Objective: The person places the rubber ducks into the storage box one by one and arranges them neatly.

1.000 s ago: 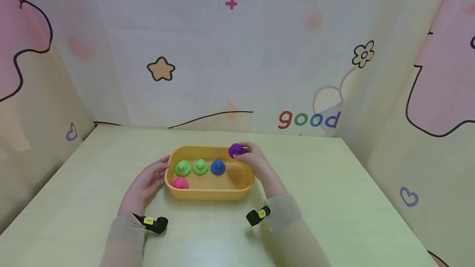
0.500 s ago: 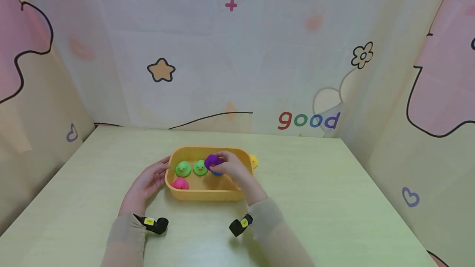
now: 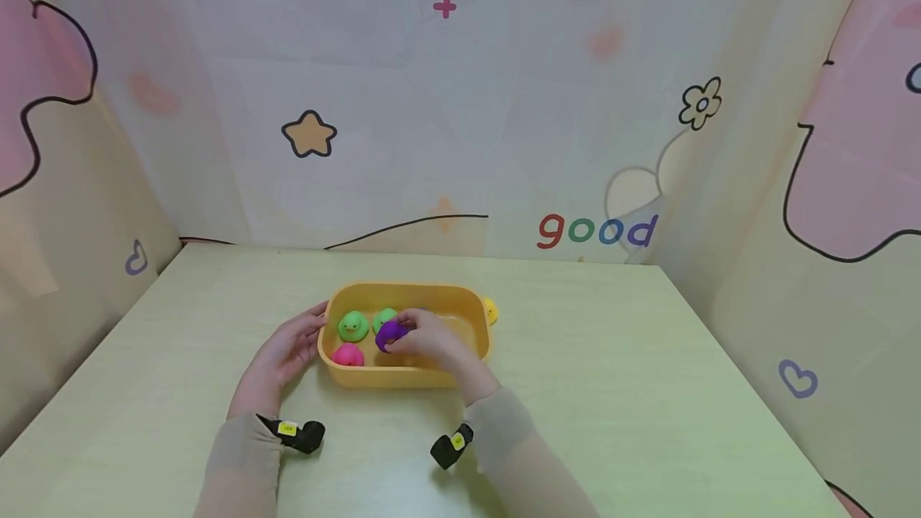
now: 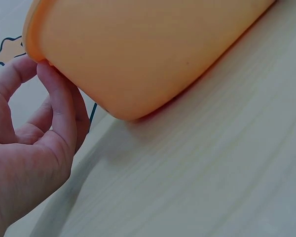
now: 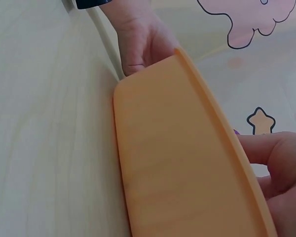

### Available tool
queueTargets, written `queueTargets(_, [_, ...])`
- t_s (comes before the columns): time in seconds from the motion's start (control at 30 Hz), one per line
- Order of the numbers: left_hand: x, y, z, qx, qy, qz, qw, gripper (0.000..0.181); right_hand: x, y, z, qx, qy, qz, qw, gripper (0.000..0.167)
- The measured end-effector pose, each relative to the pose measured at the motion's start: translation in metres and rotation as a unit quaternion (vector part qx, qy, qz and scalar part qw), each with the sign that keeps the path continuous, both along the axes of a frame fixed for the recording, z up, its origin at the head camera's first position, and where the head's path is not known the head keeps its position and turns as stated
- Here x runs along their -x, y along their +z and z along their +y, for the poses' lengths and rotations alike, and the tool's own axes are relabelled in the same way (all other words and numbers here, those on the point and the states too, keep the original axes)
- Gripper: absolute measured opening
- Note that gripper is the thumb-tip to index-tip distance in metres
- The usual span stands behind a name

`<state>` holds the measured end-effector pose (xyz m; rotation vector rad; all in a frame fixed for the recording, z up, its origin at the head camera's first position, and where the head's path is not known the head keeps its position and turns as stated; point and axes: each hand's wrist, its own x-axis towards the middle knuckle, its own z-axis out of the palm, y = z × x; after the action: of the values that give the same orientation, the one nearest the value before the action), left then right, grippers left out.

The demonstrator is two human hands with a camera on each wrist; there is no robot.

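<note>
A yellow-orange plastic bin (image 3: 392,378) stands on the table. The right hand (image 3: 432,338) reaches over its front wall and pinches a purple rubber duck (image 3: 389,334) between thumb and fingers, low inside the bin. Whether the purple duck touches the bin's floor cannot be seen. To its left are a green duck (image 3: 352,326) and a pink duck (image 3: 348,355); another green duck (image 3: 384,318) sits behind it, partly covered. The right hand hides the blue duck's place. At the bin's left end, the left hand (image 3: 291,346) touches the outside beneath the rim with relaxed fingers.
Past the bin's right end a yellow duck (image 3: 492,310) shows in part. The pale wooden table (image 3: 619,390) extends around the bin. A printed cloth backdrop (image 3: 403,102) encloses the back and sides. Each wrist wears a small black camera (image 3: 302,436).
The right hand has carried the purple duck left and down from the bin's right rear rim, passing over the blue duck. The yellow duck has come into view. The left hand stays put.
</note>
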<state>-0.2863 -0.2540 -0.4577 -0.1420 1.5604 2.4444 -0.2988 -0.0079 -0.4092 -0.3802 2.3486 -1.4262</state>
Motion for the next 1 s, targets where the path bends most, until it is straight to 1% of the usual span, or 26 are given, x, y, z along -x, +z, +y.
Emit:
queueTargets(0.13, [0.001,-0.001,0.0,-0.002,-0.006,0.007,1.0,0.064,-0.001,-0.003,-0.005,0.001,0.007,-0.009,0.9999,0.038])
queueTargets(0.23, [0.001,-0.001,0.0,-0.002,-0.006,0.008,0.9999,0.064,-0.002,-0.004,-0.009,-0.01,0.01,-0.006,0.9999,0.036])
queueTargets(0.33, [0.001,-0.001,0.0,-0.001,-0.003,0.005,1.0,0.064,-0.002,-0.005,-0.013,-0.027,0.006,-0.001,0.9996,0.035])
queueTargets(0.57, [0.001,-0.002,0.0,0.003,-0.008,0.015,0.9998,0.064,-0.003,-0.009,-0.022,-0.076,-0.007,0.025,0.9968,0.032])
queueTargets(0.8, [0.002,-0.002,-0.001,-0.002,-0.013,0.016,0.9998,0.064,-0.003,-0.011,-0.024,-0.135,0.01,0.066,0.9886,0.023])
queueTargets(1.0, [0.002,-0.002,-0.001,-0.01,-0.016,0.017,0.9997,0.064,-0.003,-0.011,-0.024,-0.154,0.017,0.076,0.9851,0.022])
